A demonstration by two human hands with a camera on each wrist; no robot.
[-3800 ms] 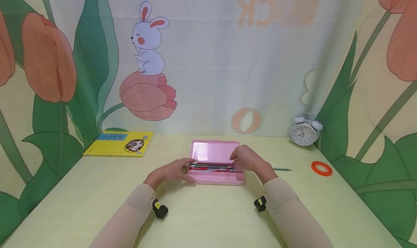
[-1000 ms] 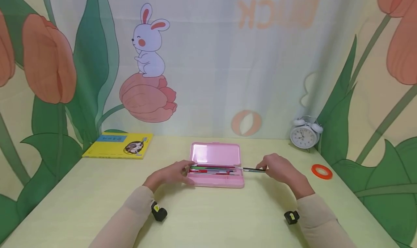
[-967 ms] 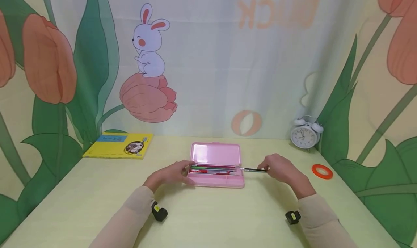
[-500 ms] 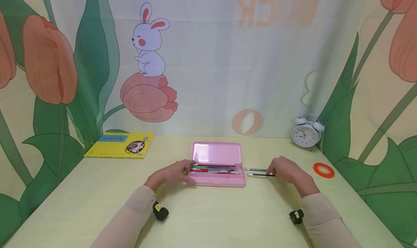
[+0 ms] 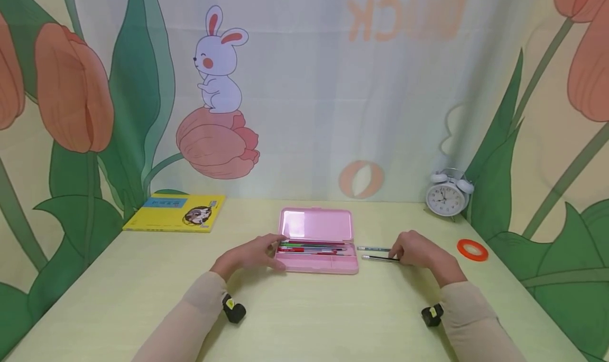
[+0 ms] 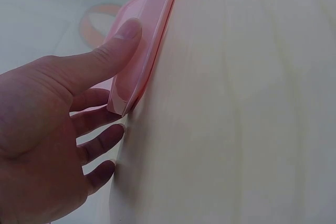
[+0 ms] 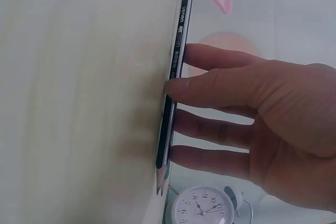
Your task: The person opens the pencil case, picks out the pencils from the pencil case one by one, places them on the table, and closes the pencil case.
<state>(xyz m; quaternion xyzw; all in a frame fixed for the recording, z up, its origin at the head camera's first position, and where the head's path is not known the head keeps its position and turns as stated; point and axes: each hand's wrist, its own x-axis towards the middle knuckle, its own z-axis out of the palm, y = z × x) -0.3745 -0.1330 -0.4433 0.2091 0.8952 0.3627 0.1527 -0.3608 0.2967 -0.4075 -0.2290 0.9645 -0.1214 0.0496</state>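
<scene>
A pink pencil case (image 5: 316, 225) lies with its lid raised, several pencils and pens (image 5: 309, 249) in its long compartment. My left hand (image 5: 252, 252) holds the case's left end; in the left wrist view the thumb lies over the pink rim (image 6: 152, 30) and the fingers bend behind the corner. To the right of the case, my right hand (image 5: 417, 248) pinches a black pencil (image 7: 181, 30) between thumb and fingers, close to the table, its sharpened tip pointing away from the case. A second, bluish-grey pencil (image 5: 372, 249) lies just behind it, partly covered by the hand.
A yellow book (image 5: 176, 212) lies at the back left. At the back right stands a white alarm clock (image 5: 445, 198), with an orange ring (image 5: 472, 250) in front of it. A printed curtain (image 5: 304, 103) borders the table's back.
My right hand has drawn the black pencil away from the case's right end, rightward and down onto the table in front of the bluish-grey one. My left hand stays at the case.
</scene>
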